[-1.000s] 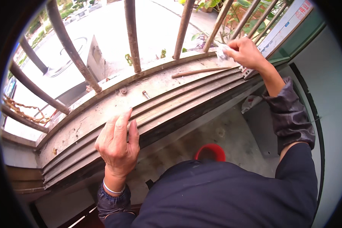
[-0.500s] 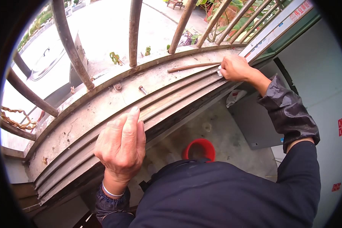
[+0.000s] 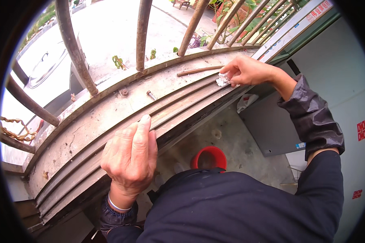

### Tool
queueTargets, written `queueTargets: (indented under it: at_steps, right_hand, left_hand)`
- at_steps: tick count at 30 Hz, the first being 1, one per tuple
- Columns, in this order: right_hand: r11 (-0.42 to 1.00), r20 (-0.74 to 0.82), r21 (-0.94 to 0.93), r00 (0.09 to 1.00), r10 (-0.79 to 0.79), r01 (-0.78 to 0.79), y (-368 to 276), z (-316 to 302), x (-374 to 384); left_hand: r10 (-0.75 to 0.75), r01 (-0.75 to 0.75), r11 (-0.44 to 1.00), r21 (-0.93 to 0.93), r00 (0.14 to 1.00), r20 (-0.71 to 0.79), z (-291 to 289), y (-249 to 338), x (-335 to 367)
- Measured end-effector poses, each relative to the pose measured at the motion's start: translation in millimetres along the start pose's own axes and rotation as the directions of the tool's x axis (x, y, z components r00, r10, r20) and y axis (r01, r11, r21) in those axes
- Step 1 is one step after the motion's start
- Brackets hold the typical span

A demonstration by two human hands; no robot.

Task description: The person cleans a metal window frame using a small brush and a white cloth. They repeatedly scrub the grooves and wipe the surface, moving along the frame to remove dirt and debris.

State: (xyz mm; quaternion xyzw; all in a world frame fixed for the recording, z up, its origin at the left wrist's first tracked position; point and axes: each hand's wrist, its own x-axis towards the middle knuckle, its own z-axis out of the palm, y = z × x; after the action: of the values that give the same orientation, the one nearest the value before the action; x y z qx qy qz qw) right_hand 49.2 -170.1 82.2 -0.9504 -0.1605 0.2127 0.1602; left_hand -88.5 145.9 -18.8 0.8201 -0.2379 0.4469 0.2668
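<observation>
My right hand (image 3: 247, 72) is at the far right part of the window track (image 3: 182, 106), its fingers curled over a crumpled white tissue (image 3: 222, 80) that touches the metal grooves. Over the nearer stretch of the same track is my left hand (image 3: 130, 156), back toward me, fingers pressed together and index finger pointing away. Whatever its fingertips may pinch is hidden from here. A thin brown stick (image 3: 199, 71) lies on the dusty sill (image 3: 105, 106), its right end close to my right hand. A bolt (image 3: 151, 95) lies loose on the sill between my hands.
Rusty bars (image 3: 143, 32) rise along the sill's outer edge. A red bucket (image 3: 209, 158) stands on the floor below me, with a grey panel (image 3: 267, 125) to its right. A window frame (image 3: 294, 31) slants up at the right. Braided cord (image 3: 18, 127) hangs at the far left.
My right hand has shifted a little left along the track and its grip has loosened, so more of the white tissue shows. My left hand has stayed nearly in place.
</observation>
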Motion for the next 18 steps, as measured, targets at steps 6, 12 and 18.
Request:
queueTargets:
  at_steps: [6, 12, 18]
  right_hand:
    - [0.732, 0.15, -0.395, 0.825, -0.545, 0.555, 8.0, -13.1, -1.4]
    - [0.521, 0.196, -0.536, 0.698, -0.689, 0.665, 18.5, -10.5, 2.0]
    - [0.514, 0.223, -0.489, 0.671, -0.707, 0.704, 15.1, -12.0, 7.8]
  left_hand:
    - [-0.006, 0.007, 0.999, 0.047, 1.0, -0.013, 2.6, 1.1, 0.7]
    - [-0.038, 0.037, 0.987, 0.157, 0.999, 0.006, 5.6, 6.0, 3.0]
    - [-0.07, 0.065, 0.965, 0.253, 0.998, 0.008, 10.0, 10.1, 5.2]
